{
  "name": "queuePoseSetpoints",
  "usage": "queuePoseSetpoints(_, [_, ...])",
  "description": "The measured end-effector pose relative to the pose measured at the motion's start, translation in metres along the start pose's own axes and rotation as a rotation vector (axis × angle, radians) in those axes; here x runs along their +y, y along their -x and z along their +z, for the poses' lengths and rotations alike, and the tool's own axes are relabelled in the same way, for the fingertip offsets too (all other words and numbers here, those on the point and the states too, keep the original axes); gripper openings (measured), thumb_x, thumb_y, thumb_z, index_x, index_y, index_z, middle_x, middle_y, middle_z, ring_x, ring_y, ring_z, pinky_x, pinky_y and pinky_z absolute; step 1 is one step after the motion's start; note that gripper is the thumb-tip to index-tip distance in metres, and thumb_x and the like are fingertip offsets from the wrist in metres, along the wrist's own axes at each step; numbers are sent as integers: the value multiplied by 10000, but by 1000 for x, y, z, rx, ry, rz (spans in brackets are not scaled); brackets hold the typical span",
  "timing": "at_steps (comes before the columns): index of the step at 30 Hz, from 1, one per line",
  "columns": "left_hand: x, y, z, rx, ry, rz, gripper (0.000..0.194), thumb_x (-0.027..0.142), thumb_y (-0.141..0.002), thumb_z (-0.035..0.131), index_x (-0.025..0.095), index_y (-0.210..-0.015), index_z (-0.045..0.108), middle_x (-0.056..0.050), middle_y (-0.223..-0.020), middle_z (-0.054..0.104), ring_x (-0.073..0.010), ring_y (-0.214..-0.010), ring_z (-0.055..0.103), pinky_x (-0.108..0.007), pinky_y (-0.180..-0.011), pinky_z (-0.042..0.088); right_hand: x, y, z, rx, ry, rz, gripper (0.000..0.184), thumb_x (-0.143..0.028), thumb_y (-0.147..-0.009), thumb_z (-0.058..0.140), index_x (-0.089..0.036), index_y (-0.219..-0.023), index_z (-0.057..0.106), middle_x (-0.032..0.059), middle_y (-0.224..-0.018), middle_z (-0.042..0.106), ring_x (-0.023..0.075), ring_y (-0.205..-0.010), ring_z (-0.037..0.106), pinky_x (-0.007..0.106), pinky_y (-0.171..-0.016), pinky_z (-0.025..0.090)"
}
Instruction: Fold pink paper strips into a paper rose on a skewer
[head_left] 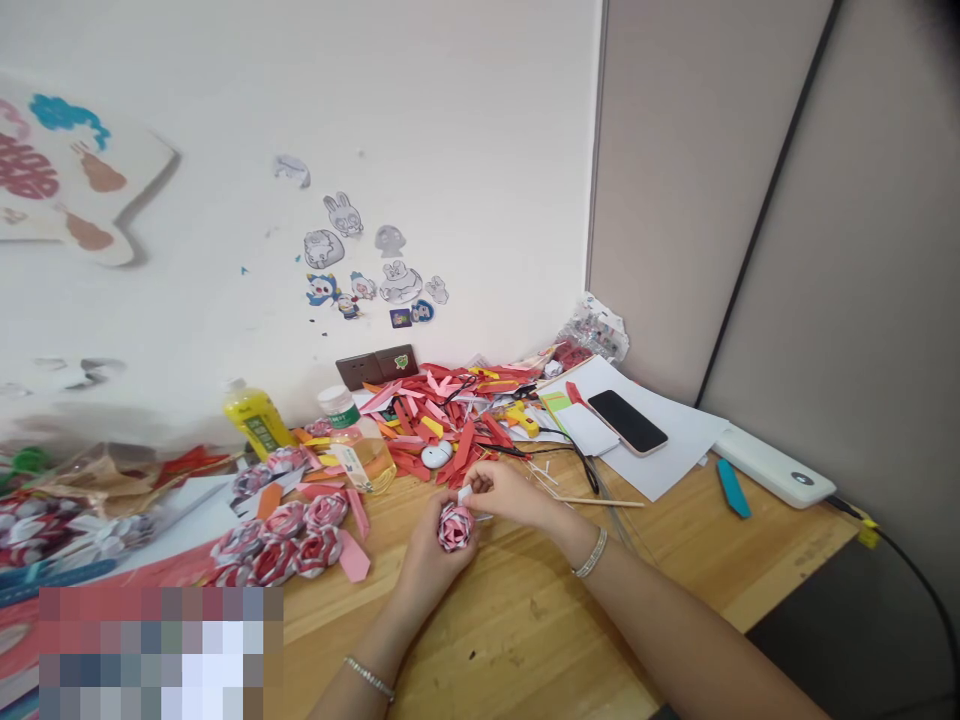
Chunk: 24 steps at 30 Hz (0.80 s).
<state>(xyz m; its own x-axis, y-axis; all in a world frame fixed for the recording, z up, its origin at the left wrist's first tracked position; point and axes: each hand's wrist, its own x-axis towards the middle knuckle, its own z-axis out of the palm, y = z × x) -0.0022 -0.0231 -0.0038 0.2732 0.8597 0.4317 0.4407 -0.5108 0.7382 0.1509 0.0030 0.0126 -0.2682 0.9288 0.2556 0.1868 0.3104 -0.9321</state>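
Observation:
My left hand (433, 545) is closed around a pink, white and dark red folded-paper rose (454, 526), held just above the wooden table. Beside it, my right hand (499, 492) pinches a small white paper strip (465, 494) at the rose's upper edge. Whether that strip is joined to the rose I cannot tell. Left of my hands lies a cluster of similar paper roses (281, 540) in pink, red and white. A pink paper strip (354, 558) rests against the cluster.
Red, pink and orange paper strips (442, 410) heap along the wall. A yellow bottle (259, 420) and a clear jar (358, 440) stand left of them. To the right are a phone (628, 422) on white paper, a yellow glue gun (523, 418), a thin stick (600, 502) and a white power strip (776, 468).

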Motion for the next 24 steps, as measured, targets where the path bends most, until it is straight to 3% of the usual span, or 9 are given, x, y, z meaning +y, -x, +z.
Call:
queuePoseSetpoints(11, [-3,0,1,19,-12,-16,317,192,-663,594,168,-969,514,-33,-861,622,-184,-756,612,-307,-693,495,-6,5,6,80,229,-67,96,-82,-677,582,-174,-690,556,-55,-594,502,98,-561,459,194,-510,322])
queuePoseSetpoints(19, [-1,-1,-1,47,-15,-22,333,193,-650,591,160,-971,509,-37,-863,612,-185,-757,602,-301,-682,490,-5,3,2,26,252,-73,111,-86,-674,602,-175,-740,592,-47,-635,550,96,-584,497,180,-518,347])
queuePoseSetpoints(24, [-5,-1,1,60,-31,-32,330,232,-677,591,162,-985,499,-43,-872,611,-188,-764,606,-310,-687,497,-6,4,8,75,269,-49,133,-60,-662,571,-172,-729,601,-44,-619,553,98,-572,496,184,-513,341])
